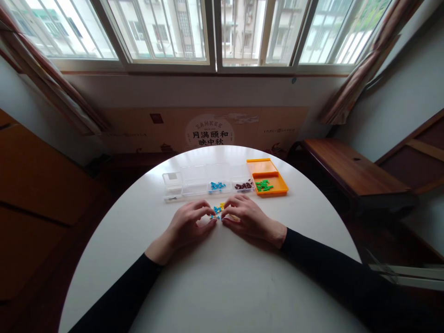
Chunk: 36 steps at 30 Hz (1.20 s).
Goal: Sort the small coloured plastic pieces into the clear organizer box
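Several yellow and blue bricks [219,209] are left loose between the left hand [192,217] and the right hand [244,215]; both are curled at the pile, but whether any piece is pinched cannot be told. Beyond the hands, blue bricks [218,186] and brown bricks [243,186] are already held in a clear plastic case [194,189], green bricks [264,186] in an orange box [281,185]. All are carried by a round white table [222,286]; farther off, a wooden bench [343,162] is seen rightward, a barred window [159,32] ahead.
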### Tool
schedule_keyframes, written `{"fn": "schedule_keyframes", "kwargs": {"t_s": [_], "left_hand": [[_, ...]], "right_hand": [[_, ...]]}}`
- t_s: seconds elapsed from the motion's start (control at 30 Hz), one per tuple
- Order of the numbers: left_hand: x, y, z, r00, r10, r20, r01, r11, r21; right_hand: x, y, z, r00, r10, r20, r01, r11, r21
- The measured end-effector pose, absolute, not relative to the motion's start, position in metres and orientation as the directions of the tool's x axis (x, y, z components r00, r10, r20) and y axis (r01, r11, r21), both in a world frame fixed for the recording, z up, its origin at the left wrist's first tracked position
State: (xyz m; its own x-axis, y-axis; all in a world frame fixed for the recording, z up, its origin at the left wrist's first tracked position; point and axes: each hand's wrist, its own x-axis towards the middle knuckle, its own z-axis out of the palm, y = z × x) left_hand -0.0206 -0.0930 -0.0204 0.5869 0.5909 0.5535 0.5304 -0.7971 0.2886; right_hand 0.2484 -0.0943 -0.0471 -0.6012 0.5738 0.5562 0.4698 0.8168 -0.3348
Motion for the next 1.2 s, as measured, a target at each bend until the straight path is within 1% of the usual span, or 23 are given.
{"fn": "schedule_keyframes", "kwargs": {"t_s": [0.47,0.8,0.9,1.03,1.2], "left_hand": [[-0.024,-0.091,-0.027,0.612,0.563,0.556,0.533,-0.813,0.235],[-0.025,-0.091,-0.027,0.615,0.535,0.578,0.527,-0.825,0.203],[-0.023,-0.092,-0.028,0.587,0.538,0.605,0.536,-0.818,0.207],[-0.016,-0.095,-0.030,0.522,0.569,0.635,0.574,-0.785,0.232],[-0.007,-0.098,-0.032,0.481,0.592,0.647,0.603,-0.759,0.247]], "right_hand": [[0.245,-0.096,-0.043,-0.635,0.553,0.539,0.468,0.831,-0.301],[0.243,-0.093,-0.048,-0.612,0.565,0.552,0.478,0.822,-0.311],[0.242,-0.092,-0.050,-0.556,0.601,0.574,0.493,0.794,-0.355],[0.240,-0.092,-0.047,-0.490,0.637,0.595,0.455,0.769,-0.449],[0.238,-0.091,-0.043,-0.461,0.668,0.584,0.414,0.744,-0.525]]}}
